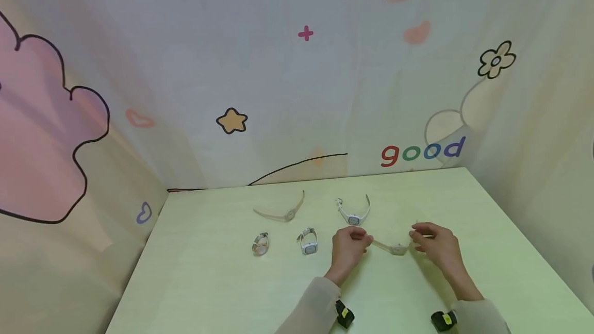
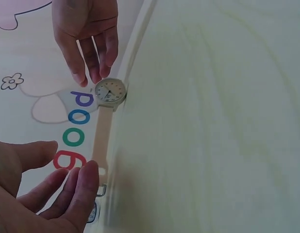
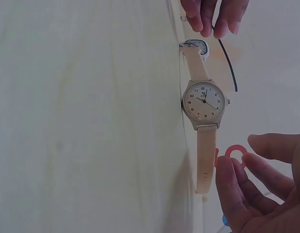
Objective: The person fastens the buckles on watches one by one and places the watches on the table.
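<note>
Beige-strapped watch [image 1: 397,249] lies between left hand [image 1: 349,251] and right hand [image 1: 438,246], both released; buckle [image 2: 102,190] near the left, free strap end [image 3: 205,187] near the right. White watch [image 1: 354,219] lies beyond the left.

Left hand [image 1: 347,249] and right hand [image 1: 438,247], face to face!
Arms [image 1: 312,305] angled in from the near side, fingers [image 2: 86,191] loosely bent, thumbs [image 3: 278,147] clear of them.
</note>
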`<state>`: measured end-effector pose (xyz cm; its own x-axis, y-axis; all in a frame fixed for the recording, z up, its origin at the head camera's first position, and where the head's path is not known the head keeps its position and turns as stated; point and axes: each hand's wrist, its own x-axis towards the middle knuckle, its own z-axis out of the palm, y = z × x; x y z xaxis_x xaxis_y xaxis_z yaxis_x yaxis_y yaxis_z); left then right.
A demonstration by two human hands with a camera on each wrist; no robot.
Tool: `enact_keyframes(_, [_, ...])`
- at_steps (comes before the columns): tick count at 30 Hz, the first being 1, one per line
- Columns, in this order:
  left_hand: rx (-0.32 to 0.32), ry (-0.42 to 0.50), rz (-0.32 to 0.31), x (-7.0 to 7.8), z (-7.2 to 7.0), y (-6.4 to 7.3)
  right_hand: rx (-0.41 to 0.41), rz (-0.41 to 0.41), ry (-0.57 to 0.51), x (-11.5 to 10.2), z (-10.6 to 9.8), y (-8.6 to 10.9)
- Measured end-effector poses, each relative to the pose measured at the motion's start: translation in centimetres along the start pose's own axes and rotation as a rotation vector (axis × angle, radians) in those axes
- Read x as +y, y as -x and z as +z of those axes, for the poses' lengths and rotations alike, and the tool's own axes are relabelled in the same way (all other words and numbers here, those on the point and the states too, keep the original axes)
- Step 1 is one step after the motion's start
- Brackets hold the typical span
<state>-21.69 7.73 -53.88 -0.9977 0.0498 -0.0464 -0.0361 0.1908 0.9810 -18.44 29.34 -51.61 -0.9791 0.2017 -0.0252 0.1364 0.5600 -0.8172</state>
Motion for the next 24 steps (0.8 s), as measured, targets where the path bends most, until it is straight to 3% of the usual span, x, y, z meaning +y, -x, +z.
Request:
enact_keyframes(8, [0.003,-0.016,0.033,-0.6,0.9,0.1,0.001,0.039,0.002,0.8,-0.5,-0.5])
enact_keyframes(11, [-0.041,-0.012,0.057,-0.9,1.0,0.0,-0.009,0.045,0.012,1.1,-0.7,-0.6])
enact_keyframes(19, [-0.174,-0.149,0.155,-1.3,0.5,-0.6,-0.102,0.036,0.059,1.8,-1.2,-1.1])
enact_keyframes(24, [-0.233,-0.193,0.148,-1.5,0.4,-1.2,-0.171,0.061,0.056,2.4,-1.5,-1.5])
